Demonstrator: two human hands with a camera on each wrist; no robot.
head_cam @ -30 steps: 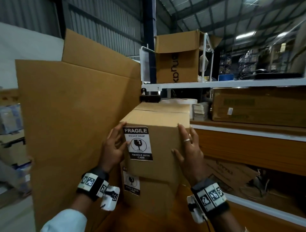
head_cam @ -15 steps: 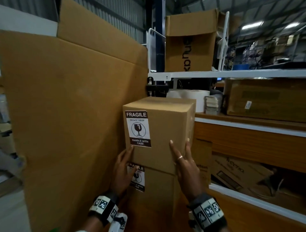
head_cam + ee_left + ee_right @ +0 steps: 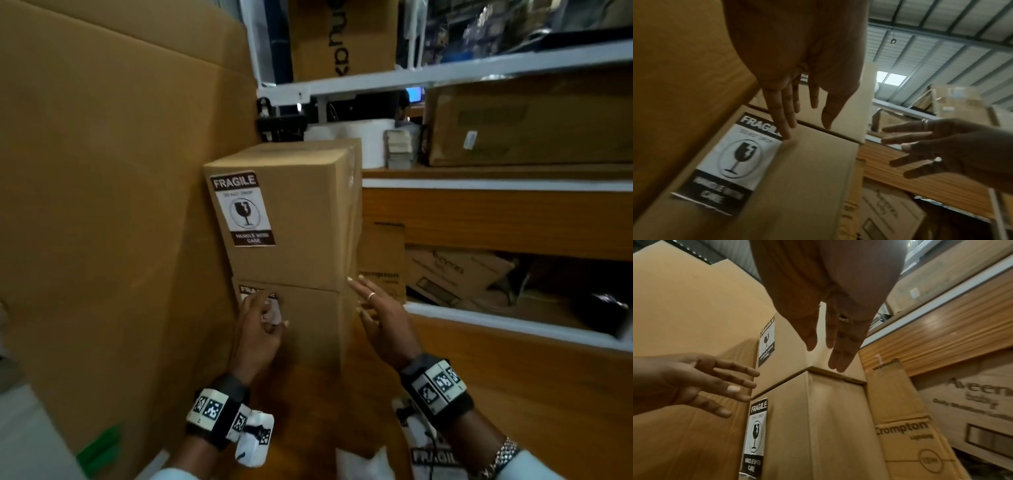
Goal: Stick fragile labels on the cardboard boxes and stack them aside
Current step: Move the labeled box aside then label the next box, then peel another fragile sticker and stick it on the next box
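Two brown cardboard boxes stand stacked. The upper box (image 3: 301, 219) carries a fragile label (image 3: 243, 209) on its front left. The lower box (image 3: 308, 329) has its own label (image 3: 735, 159), which my left hand (image 3: 260, 318) partly hides in the head view. That hand is open with straight fingers in front of the lower box, near the seam; contact is unclear. My right hand (image 3: 373, 308) is open too, fingers spread, beside the stack's right corner at the seam. In the right wrist view its fingers (image 3: 840, 360) point at the corner of the upper box (image 3: 789, 356). Neither hand holds anything.
A tall cardboard sheet (image 3: 120, 205) leans right beside the stack on the left. A wooden shelf unit (image 3: 496, 212) with boxes stands on the right, and a narrow Crompton carton (image 3: 380, 260) leans against the stack. White label sheets (image 3: 431, 455) lie near my right wrist.
Both hands have let go of the upper box's sides and dropped to the seam and the lower box. The upper box stays resting on the lower one.
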